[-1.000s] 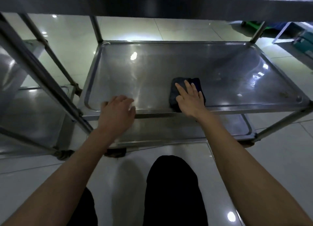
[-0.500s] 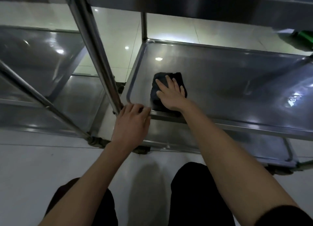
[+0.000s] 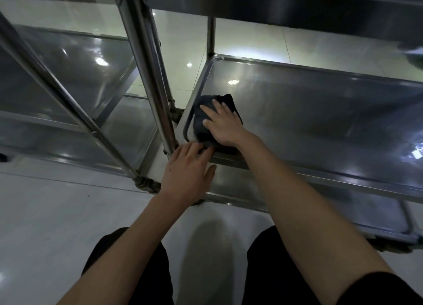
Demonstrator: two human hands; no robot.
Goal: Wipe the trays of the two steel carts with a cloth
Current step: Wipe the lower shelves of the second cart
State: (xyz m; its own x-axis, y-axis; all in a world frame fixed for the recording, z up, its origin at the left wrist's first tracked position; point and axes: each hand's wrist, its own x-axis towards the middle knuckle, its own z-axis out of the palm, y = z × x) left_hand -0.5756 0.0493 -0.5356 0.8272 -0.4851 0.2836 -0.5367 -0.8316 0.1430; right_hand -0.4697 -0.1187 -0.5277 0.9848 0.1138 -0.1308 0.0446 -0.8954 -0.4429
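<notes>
A dark folded cloth (image 3: 202,118) lies in the near left corner of the middle tray (image 3: 320,112) of the right steel cart. My right hand (image 3: 223,125) presses flat on the cloth with straight, spread fingers. My left hand (image 3: 186,173) rests on the tray's front rim at that corner, fingers laid over the edge beside the cart's upright post (image 3: 148,71). The second steel cart (image 3: 68,76) stands to the left, its trays showing behind the posts.
The lower tray (image 3: 286,197) of the right cart lies under my arms, and an upper tray (image 3: 297,5) overhangs at the top. A caster (image 3: 148,184) sits at the left cart's corner. Glossy tiled floor (image 3: 57,213) spreads around; my knees are below.
My right hand has slid the cloth leftward along the tray into its near left corner. My left hand has moved left along the front rim to the corner post.
</notes>
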